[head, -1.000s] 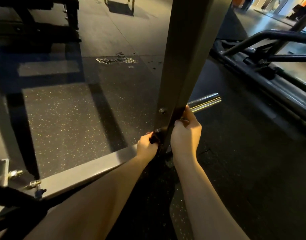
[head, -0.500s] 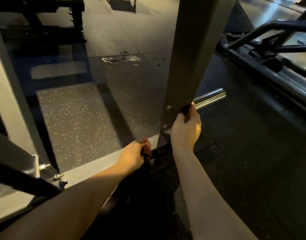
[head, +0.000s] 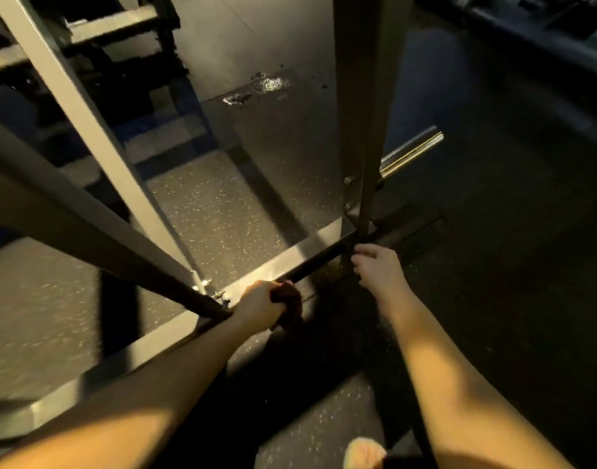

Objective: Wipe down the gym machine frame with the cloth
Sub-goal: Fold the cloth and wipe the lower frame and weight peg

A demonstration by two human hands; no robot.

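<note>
One view, head: frame (head: 290, 257) is square grey steel tube, matte; floor (head: 222, 211) is speckled rubber. Dark red cloth (head: 288, 301), bunched, gripped by left hand (head: 260, 304) against base rail's near edge. Right hand (head: 380, 270): fingers loosely curled, holding nothing, by the upright (head: 358, 96) foot. Versus 0.5 s earlier: cloth further left along rail; right hand off upright.

- Left hand (head: 260, 304), centre frame, fist clenched round the cloth (head: 290, 299), forearm reaching in from lower left.
- Right hand (head: 378, 269) just right, fingers loosely bent, holding nothing.
</note>
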